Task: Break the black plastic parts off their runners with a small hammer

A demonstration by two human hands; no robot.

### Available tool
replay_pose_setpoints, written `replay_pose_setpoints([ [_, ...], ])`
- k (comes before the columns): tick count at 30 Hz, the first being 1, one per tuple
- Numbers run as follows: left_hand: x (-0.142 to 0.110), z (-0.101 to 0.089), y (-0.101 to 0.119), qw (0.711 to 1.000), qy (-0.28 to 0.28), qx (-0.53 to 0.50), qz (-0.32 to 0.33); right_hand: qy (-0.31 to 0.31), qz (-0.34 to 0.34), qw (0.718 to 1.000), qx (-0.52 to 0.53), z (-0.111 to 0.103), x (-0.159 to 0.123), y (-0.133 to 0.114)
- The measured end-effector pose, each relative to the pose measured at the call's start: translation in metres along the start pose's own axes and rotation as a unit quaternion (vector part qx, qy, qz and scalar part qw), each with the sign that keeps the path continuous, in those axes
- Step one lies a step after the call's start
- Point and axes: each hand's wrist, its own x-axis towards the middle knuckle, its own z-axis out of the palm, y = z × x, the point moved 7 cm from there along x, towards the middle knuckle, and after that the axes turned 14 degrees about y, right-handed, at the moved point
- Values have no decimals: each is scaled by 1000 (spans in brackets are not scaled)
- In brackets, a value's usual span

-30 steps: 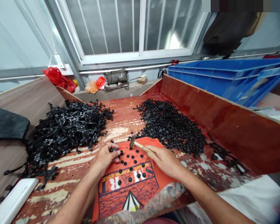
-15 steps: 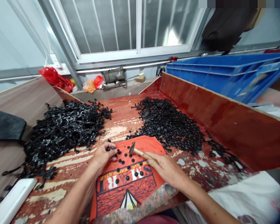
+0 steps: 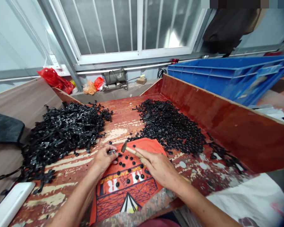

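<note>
My right hand [image 3: 157,165] is closed round the wooden handle of a small hammer [image 3: 135,152], whose dark head hangs above the orange printed cloth [image 3: 146,189]. At the cloth's upper left edge, my left hand [image 3: 106,157] has thumb and fingers pinched together on a small black part [image 3: 111,151]. Most of that part is hidden by the fingers. Several small round black pieces [image 3: 129,170] lie spread over the cloth between my hands.
A heap of black strap-like parts [image 3: 68,126] lies to the left, a heap of smaller black pieces [image 3: 172,126] to the right. A red wooden side wall [image 3: 215,126] bounds the right, with a blue crate [image 3: 203,74] beyond it. A white box [image 3: 14,201] stands front left.
The hammer has swung left, its head now near my left fingers. My left hand keeps its pinch at almost the same spot. The view has shifted slightly.
</note>
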Motion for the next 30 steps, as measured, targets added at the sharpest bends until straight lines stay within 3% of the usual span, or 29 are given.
replay_pose_setpoints([
  [4,2,1,0,999,17,23,27,6,-22,999,-32,7,4,-7],
  [10,1,0,-2,1000,-4,10,2,-28,-25,996,-76,20,6,-13],
  [21,-4,1,4,997,4,-53,-64,17,-11,999,-35,15,7,-2],
  [30,-1,0,1,999,21,-2,-30,9,7,999,-46,11,6,8],
])
